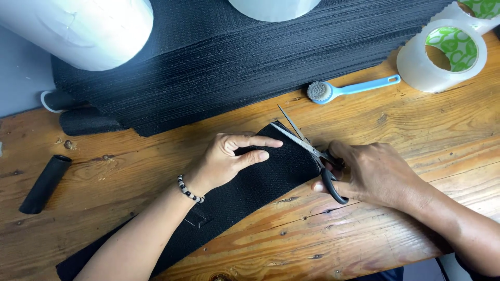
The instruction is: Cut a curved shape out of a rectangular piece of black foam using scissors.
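Observation:
A long strip of black textured fabric (250, 192) lies diagonally across the wooden table (375, 244). My left hand (229, 158) presses flat on the strip near its far end, forefinger stretched toward the edge; a black-and-white bead bracelet circles its wrist. My right hand (372, 171) grips black-handled scissors (312, 151), whose steel blades stand apart at the strip's far corner, just past my left fingertips.
A tall stack of black fabric sheets (234, 57) fills the back. White rolls (83, 28) rest on it. Two clear tape rolls (442, 54) sit at the back right, a blue-handled brush (344, 89) beside them. A black tube (44, 183) lies at left.

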